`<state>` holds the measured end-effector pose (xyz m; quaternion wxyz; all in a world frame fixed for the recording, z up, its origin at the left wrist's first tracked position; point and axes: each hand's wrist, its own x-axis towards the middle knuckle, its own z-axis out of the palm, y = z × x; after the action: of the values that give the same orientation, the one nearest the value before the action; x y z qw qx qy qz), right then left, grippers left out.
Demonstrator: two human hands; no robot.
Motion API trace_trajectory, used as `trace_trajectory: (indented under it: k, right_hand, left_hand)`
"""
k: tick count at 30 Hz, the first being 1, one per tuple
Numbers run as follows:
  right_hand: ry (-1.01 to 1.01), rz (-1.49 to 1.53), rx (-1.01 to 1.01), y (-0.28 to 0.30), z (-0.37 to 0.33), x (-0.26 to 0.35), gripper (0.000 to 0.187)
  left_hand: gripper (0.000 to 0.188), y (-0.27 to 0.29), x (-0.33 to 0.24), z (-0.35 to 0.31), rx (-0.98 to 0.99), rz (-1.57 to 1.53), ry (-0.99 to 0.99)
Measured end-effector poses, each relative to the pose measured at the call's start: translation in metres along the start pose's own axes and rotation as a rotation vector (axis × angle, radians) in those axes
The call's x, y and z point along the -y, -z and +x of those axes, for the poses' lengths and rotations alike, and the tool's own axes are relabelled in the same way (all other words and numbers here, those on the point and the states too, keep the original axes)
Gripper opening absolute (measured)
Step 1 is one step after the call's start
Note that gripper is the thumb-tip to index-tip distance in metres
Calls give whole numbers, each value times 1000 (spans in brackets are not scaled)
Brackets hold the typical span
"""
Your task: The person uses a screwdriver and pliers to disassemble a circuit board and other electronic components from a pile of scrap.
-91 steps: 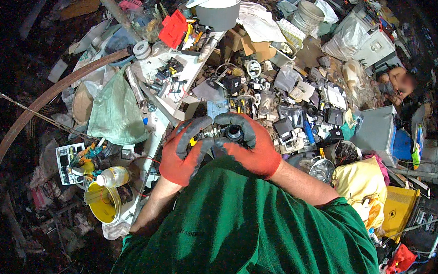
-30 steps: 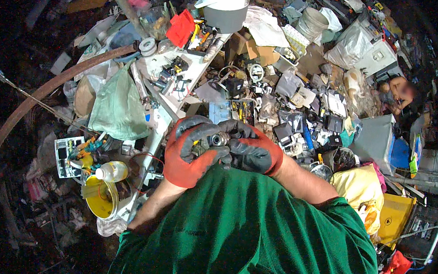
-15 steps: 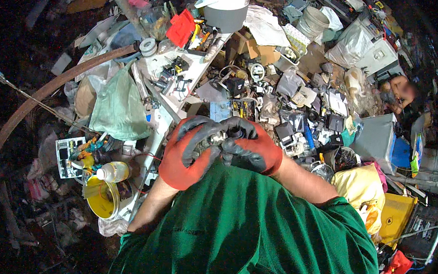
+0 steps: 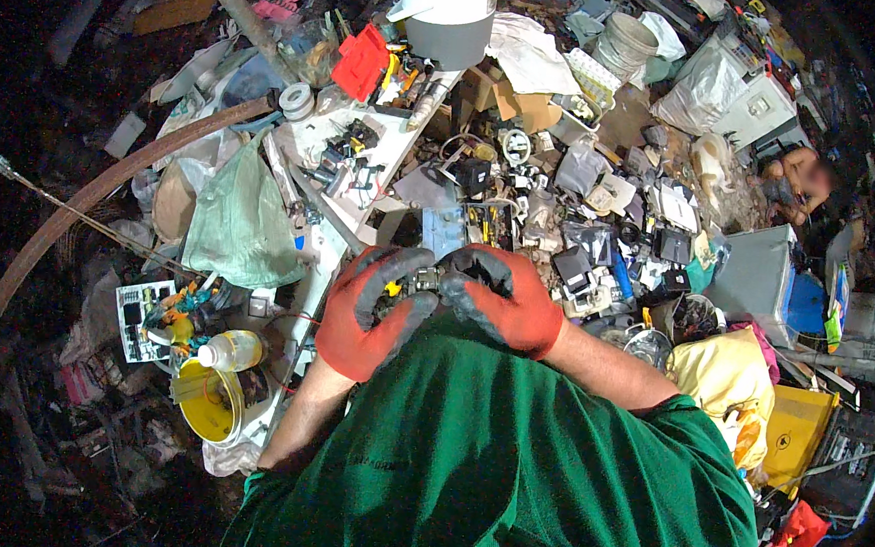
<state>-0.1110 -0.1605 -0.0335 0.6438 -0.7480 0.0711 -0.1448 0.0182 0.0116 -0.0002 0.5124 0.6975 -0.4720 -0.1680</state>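
Both my hands wear red gloves with dark grey rubber on the fingers, and they meet just above my green shirt. A small grey metallic part [image 4: 422,282] sits between the fingertips; its kind is too small and too covered to tell. My left hand [image 4: 370,315] is closed on it with thumb and curled fingers. From the other side, my right hand [image 4: 511,303] pinches the same part, its fingers bent over. A bit of yellow [image 4: 392,289] shows within the curve of the left fingers. Directly beyond the hands lies a light blue flat piece [image 4: 443,230].
A white work surface [image 4: 301,290] runs along my left, carrying small parts. Nearby are a yellow bucket [image 4: 188,387], a bottle [image 4: 234,350] and a green bag [image 4: 242,223]. A white-and-grey bucket [image 4: 450,29] stands ahead. Heaped electronics [image 4: 599,253] spread rightward. Another person [image 4: 802,186] is far right.
My fingers have shifted round the small part, which now shows lower between the fingertips. My right fingers have straightened a little, and the yellow bit has come into sight.
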Motion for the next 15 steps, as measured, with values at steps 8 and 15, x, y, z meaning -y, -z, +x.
trace_trajectory:
  k: [8, 15]
  right_hand:
    - [21, 4, 16, 4, 4, 2, 24]
    - [-205, 575, 113, 0, 10, -2, 32]
  left_hand:
    - [42, 3, 10, -2, -23, 248, -133]
    - [40, -4, 18, 4, -63, -45, -31]
